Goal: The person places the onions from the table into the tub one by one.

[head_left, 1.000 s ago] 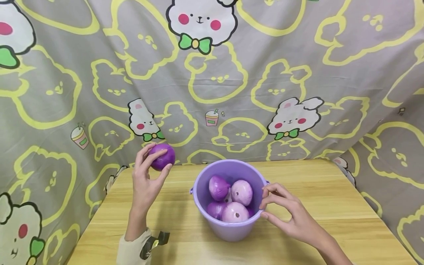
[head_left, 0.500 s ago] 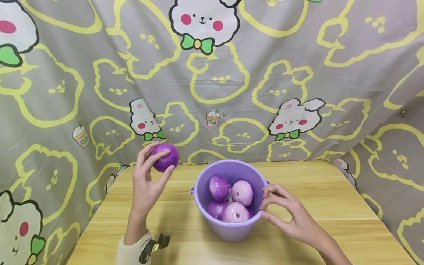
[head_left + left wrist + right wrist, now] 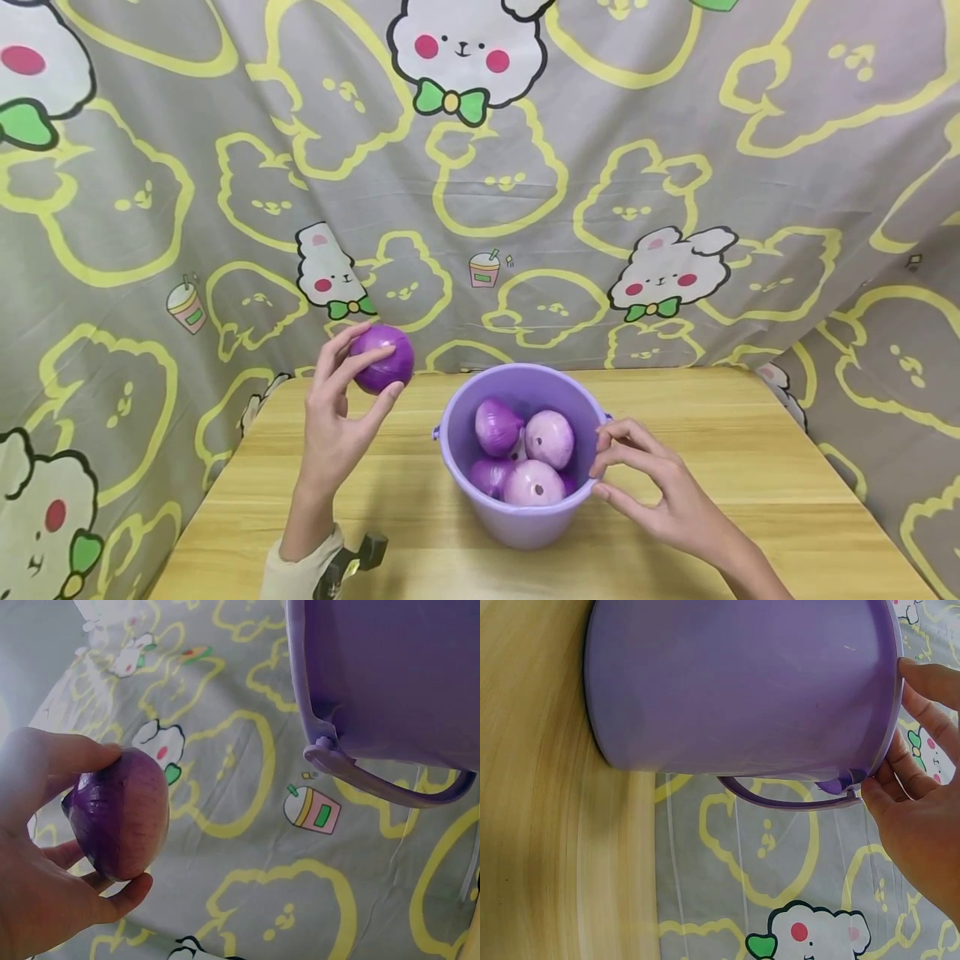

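Observation:
My left hand (image 3: 330,437) holds a purple onion (image 3: 386,360) in the air, left of a light purple bucket (image 3: 525,529) and higher than its rim. In the left wrist view, the thumb and fingers grip opposite sides of this onion (image 3: 139,814), whose pointed tip faces the palm. Several onions (image 3: 550,439) lie inside the bucket, some dark purple and some paler; those lower down are partly hidden. At the bucket's right rim, my right hand (image 3: 660,492) pinches the edge between thumb and fingers, also seen in the right wrist view.
The bucket stands upright on a wood-grain table (image 3: 750,467). Its purple handle (image 3: 787,804) hangs down on the far side. A grey curtain (image 3: 480,192) with yellow cartoon outlines rises behind the table and along both sides.
My left hand has shifted slightly right toward the bucket, still holding the onion. The right hand and bucket stay in place. The head view has shifted a little.

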